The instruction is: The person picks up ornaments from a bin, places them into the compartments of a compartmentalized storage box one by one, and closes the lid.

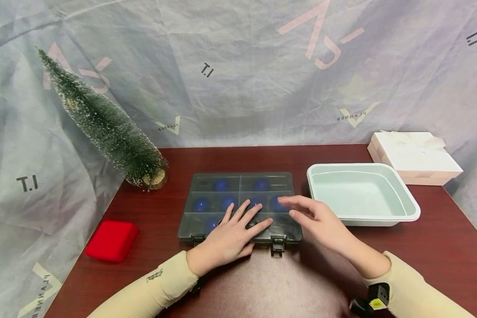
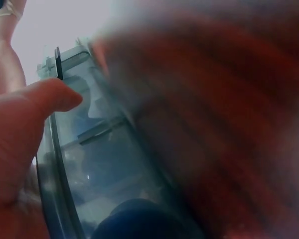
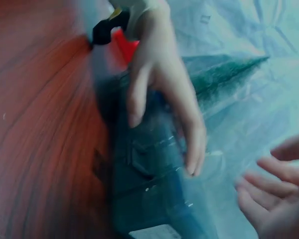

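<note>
A dark, see-through compartment box (image 1: 284, 227) lies flat on the table with its lid down. Several blue balls (image 1: 201, 204) show through the lid, in separate compartments. My left hand (image 1: 232, 236) rests on the front middle of the lid, fingers spread, hiding part of it. At the front edge a black latch (image 1: 277, 245) hangs down; my left wrist partly covers a second one. My right hand (image 1: 322, 218) hovers at the box's right side, fingers loosely bent and holding nothing, fingertips overlapping the lid. In the right wrist view, that hand (image 3: 279, 189) shows apart from the box.
Right of the box stands a pale green plastic basin (image 1: 413, 212). Behind it is a pinkish-white gift box (image 1: 425, 152) with a bow. A small frosted Christmas tree (image 1: 103, 119) leans at the back left. Near the left table edge lies a red box (image 1: 112, 240). Printed cloth hangs behind.
</note>
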`<state>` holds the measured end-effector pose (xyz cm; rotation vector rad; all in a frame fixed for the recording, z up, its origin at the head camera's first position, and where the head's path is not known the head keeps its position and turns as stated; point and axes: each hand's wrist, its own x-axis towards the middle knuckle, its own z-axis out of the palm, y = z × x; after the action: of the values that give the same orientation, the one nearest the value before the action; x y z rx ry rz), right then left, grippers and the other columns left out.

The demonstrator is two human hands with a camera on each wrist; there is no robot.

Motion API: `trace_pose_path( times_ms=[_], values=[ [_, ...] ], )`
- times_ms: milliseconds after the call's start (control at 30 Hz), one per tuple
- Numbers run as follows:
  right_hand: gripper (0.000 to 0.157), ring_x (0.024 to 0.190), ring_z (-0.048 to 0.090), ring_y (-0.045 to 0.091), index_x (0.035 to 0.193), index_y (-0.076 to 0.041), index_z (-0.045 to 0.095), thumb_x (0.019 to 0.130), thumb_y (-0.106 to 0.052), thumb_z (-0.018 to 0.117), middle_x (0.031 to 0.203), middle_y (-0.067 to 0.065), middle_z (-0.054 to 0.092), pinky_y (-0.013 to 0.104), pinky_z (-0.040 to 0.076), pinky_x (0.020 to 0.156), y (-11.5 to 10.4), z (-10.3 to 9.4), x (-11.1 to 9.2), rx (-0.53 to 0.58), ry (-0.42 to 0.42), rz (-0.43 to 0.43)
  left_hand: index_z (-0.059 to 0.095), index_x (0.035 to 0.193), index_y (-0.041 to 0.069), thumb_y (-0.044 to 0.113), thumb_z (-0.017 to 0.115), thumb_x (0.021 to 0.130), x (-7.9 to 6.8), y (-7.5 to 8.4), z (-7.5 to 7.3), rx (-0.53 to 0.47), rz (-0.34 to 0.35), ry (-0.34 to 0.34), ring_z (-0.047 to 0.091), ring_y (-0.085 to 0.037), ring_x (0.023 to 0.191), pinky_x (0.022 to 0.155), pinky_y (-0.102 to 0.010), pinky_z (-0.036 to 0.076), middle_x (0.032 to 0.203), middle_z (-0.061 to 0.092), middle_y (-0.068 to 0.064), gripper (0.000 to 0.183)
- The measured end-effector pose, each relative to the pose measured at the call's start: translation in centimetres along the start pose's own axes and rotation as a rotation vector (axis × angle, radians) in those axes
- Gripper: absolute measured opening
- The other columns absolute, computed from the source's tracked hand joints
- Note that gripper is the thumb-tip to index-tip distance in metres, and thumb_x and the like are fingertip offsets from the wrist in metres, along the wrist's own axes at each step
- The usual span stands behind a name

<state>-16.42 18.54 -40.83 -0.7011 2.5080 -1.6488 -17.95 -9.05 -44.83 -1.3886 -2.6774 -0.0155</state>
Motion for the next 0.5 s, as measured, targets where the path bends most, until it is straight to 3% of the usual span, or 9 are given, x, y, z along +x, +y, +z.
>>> trace_pose_path(
  times_ms=[100, 200, 367, 500],
  values=[
    [0.03, 0.122, 0.062, 0.026, 0.132, -0.001, 0.065, 0.107, -0.01, 0.052, 0.13, 0.018, 0.066, 0.033, 0.048, 0.1, -0.5, -0.1, -0.8, 0.211, -0.157, 0.001, 0.032, 0.162, 0.03, 0.032, 0.063, 0.099, 0.0, -0.1, 0.0, 0.003, 0.0, 0.0, 0.021, -0.041, 0.15, 0.111, -0.065, 0.028, 0.166, 0.024, -0.014, 0.071],
    [0.034, 0.123, 0.061, 0.035, 0.134, 0.012, 0.057, 0.108, -0.006, 0.045, 0.131, 0.031, 0.06, 0.041, 0.047, 0.102, 0.0, 0.5, -1.9, 0.504, -0.355, 0.071, 0.032, 0.162, 0.03, 0.032, 0.064, 0.098, 0.1, -0.1, 0.0, -0.012, -0.002, -0.003, 0.021, -0.042, 0.15, 0.111, -0.065, 0.027, 0.166, 0.024, -0.013, 0.071],
    [0.044, 0.13, 0.053, 0.04, 0.146, 0.016, 0.041, 0.11, -0.009, 0.035, 0.14, 0.033, 0.053, 0.049, 0.043, 0.106, 1.6, 1.8, -3.7, 0.897, -0.653, 0.324, 0.03, 0.162, 0.03, 0.032, 0.063, 0.099, 0.1, 0.0, -0.2, -0.027, -0.014, -0.019, 0.018, -0.041, 0.151, 0.113, -0.065, 0.024, 0.166, 0.023, -0.013, 0.072],
    [0.048, 0.135, 0.049, 0.038, 0.152, 0.012, 0.033, 0.111, -0.014, 0.03, 0.147, 0.027, 0.05, 0.049, 0.042, 0.107, 2.9, 2.6, -4.7, 1.051, -0.754, 0.5, 0.03, 0.163, 0.031, 0.031, 0.062, 0.1, 0.1, 0.0, -0.2, -0.02, -0.015, -0.028, 0.017, -0.04, 0.151, 0.113, -0.064, 0.024, 0.167, 0.022, -0.013, 0.071]
  ],
)
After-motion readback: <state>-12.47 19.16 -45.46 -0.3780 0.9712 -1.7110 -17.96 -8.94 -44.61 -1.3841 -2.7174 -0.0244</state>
